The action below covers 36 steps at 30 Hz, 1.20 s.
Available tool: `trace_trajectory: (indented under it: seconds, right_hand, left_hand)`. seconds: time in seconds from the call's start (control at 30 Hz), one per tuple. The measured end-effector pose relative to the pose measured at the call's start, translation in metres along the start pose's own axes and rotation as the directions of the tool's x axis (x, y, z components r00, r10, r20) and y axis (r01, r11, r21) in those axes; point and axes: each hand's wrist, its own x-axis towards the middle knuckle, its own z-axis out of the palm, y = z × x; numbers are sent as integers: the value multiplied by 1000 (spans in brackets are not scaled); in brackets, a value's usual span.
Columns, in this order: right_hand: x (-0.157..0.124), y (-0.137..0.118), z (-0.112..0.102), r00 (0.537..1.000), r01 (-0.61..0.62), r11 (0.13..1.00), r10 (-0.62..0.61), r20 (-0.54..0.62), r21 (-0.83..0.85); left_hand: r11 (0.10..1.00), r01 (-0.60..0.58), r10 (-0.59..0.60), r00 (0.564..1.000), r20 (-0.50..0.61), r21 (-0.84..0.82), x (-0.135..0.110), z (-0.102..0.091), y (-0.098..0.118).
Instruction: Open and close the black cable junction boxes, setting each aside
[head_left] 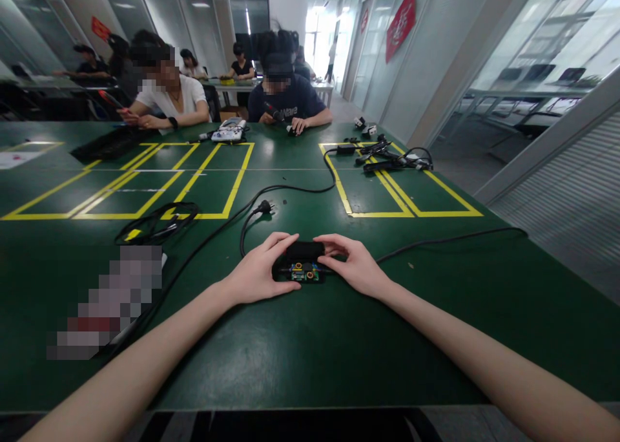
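Between my hands lies an opened black power adapter, its circuit board (305, 273) with copper-coloured coils facing up. Behind the board is the black casing cover (305, 251), raised at the far side. My left hand (259, 271) is curved around the left end, index finger at the cover's far edge and thumb by the near edge of the board. With fingers bent, my right hand (353, 265) grips the right end of the cover. Its thumb lies above the cord leaving the adapter. The contact of the left fingertips is partly hidden.
A black plug (264, 207) on its cord lies just beyond my left hand. Coiled cable (159, 222) sits at left, above a blurred-out object (113, 300). More adapters and cables (382, 156) lie far right. People work across the green table (232, 364).
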Motion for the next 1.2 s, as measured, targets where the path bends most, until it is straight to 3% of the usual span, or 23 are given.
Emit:
trace_trajectory:
  seconds: [0.53, 0.7, 0.87, 1.2]
  right_hand:
    - [-2, -7, -3, 997, 60, 997, -62, 53, 44]
    - [-4, -12, -6, 971, 213, 977, -213, 105, 11]
    - [-6, -14, -7, 916, 384, 919, -368, 158, -85]
    - [-8, -12, -9, 892, 428, 891, -390, 228, -150]
  left_hand:
    - [993, 59, -57, 998, 20, -100, 0, 0, 4]
    - [992, 90, -87, 996, 32, -90, -1, 0, 5]
    - [1000, -4, 5, 999, 36, -29, 0, -1, 5]
    - [999, -51, 51, 998, 41, -1, 1, -1, 7]
